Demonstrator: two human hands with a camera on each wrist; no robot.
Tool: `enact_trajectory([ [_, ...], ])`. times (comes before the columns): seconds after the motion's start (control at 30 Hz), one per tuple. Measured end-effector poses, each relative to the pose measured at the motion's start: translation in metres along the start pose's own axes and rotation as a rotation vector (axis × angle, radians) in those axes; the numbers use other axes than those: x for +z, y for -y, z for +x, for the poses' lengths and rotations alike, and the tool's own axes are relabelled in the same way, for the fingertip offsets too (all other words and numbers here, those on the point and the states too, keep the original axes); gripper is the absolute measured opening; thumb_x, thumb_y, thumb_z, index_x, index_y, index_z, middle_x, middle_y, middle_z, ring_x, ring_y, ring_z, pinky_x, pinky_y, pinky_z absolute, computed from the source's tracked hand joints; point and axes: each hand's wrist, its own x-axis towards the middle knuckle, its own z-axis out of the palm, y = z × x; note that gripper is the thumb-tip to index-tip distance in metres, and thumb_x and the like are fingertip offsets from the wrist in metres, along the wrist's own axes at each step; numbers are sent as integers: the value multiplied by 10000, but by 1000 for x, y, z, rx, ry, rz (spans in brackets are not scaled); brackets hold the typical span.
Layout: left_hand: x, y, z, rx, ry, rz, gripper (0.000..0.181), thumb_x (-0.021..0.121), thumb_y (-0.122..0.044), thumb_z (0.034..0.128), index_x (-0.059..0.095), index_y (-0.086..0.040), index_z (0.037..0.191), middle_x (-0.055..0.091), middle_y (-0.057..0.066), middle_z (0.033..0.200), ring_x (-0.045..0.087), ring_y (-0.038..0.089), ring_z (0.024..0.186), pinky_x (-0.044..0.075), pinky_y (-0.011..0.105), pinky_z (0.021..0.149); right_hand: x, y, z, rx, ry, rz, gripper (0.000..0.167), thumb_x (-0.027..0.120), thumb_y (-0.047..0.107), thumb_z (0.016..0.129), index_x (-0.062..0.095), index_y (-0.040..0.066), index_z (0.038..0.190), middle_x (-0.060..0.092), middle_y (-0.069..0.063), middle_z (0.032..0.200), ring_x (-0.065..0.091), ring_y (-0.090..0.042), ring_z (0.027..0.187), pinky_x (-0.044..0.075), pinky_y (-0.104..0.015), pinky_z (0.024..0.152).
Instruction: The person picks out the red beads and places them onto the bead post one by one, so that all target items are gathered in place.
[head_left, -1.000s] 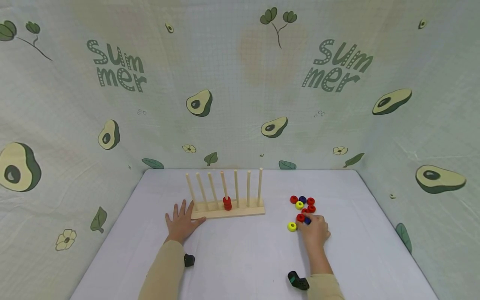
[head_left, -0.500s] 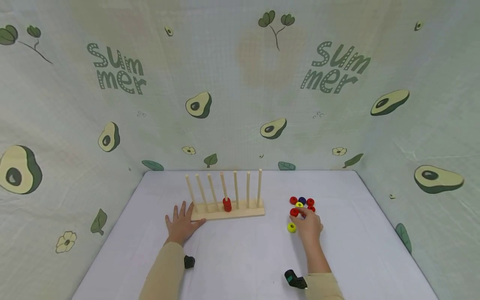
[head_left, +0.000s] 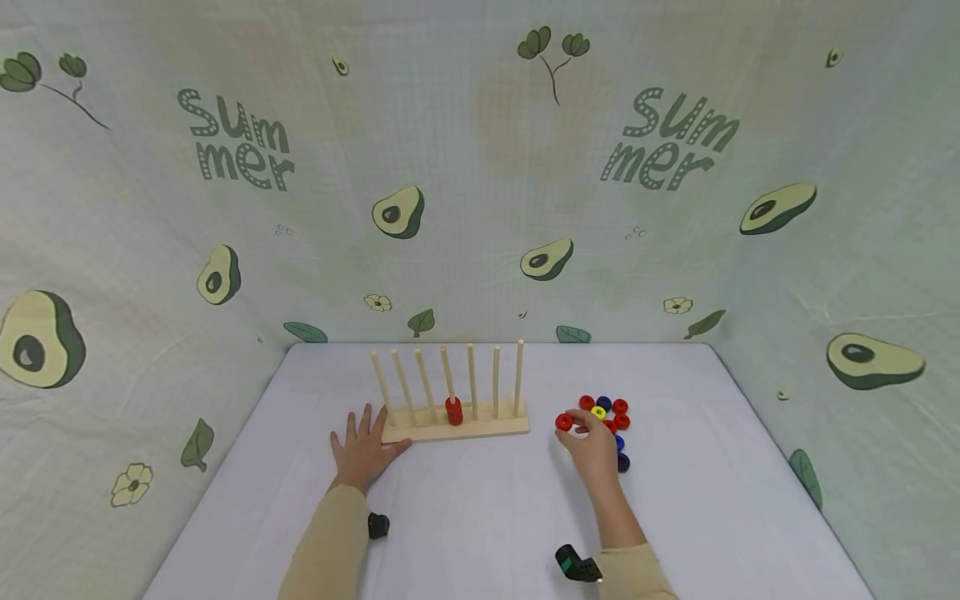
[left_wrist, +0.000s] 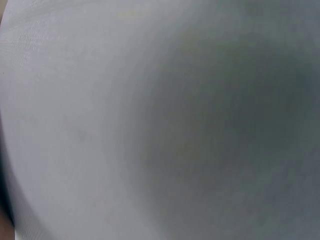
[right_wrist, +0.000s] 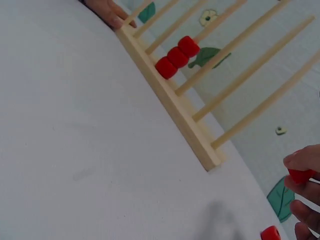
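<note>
My right hand (head_left: pixel 592 450) pinches a red bead (head_left: pixel 564 422) between thumb and fingers, left of the loose beads; the right wrist view shows the same red bead (right_wrist: pixel 301 172) in the fingertips (right_wrist: pixel 295 161). My left hand (head_left: pixel 363 450) lies with spread fingers on the table, its fingertips touching the left end of the wooden base (head_left: pixel 480 427). Seven upright pegs stand on that base. Three red beads (right_wrist: pixel 177 57) are stacked on the middle peg in the right wrist view. The left wrist view shows only a blurred pale surface.
Loose beads lie right of the rack: red (head_left: pixel 620 406), dark blue (head_left: pixel 603 403), yellow (head_left: pixel 597 412) and a blue one (head_left: pixel 618 442). A darker bead (head_left: pixel 623 462) sits beside my right hand. Patterned cloth (head_left: pixel 465 167) rises behind the table (head_left: pixel 465 517).
My right hand has lifted the red bead and moved left with it, away from the other beads. Two dark or blue beads now show behind the hand. The left hand has stayed in place.
</note>
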Motion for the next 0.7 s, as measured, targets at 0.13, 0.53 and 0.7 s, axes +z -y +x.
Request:
enact_trajectory([
  [0.13,-3,-2,-1,-6,15,-7,980,548,-724,827,280,-108,1540,129,229,1592,15,493,1432,-53,732,1037,5,12,-3,-4,19,-5,398,768,174,838,658,71,1206,653,-116,1106,554,-282,1021,515,-378,753],
  [0.53,-3,-2,1,-7,22,3,1002,519,-762,816,268,-125,1548,119,211,1600,5,483,1437,-55,729,1040,18,46,-12,-85,59,12,378,793,180,822,679,96,1173,657,-67,1058,559,-284,998,518,-348,751],
  [0.7,-1,-1,0,-3,5,14,1004,502,-775,811,287,-119,1539,149,218,1592,33,487,1434,-35,734,1039,21,60,-14,-143,68,33,368,813,200,807,690,110,1141,661,-36,1028,563,-259,973,510,-333,749],
])
